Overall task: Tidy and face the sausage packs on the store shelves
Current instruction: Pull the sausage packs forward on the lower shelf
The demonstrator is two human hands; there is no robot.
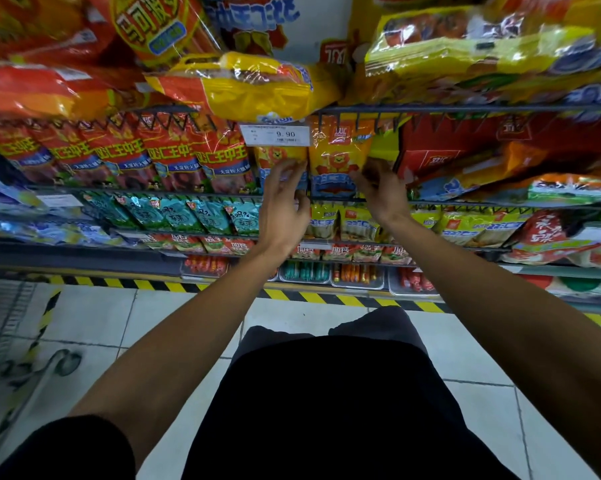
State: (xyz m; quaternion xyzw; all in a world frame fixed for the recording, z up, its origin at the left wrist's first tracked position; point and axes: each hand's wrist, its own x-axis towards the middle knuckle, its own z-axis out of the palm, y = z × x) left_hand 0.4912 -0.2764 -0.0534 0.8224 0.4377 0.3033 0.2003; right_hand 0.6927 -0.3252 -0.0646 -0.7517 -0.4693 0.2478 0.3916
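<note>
Head view: left hand [285, 202] raised to the yellow lion-print sausage packs [340, 157], fingers loosely spread and touching the left pack's lower edge, not closed round it. Right hand [382, 188] at the right pack's lower right corner; fingers curled there, grip blurred, cannot tell if pinching. Packs upright on the middle wire shelf [430, 203], just under the price tag [275, 135], hemmed by red packs [174, 157] left and a red box [465, 147] right. Open tiled floor [119, 317] below.
</note>
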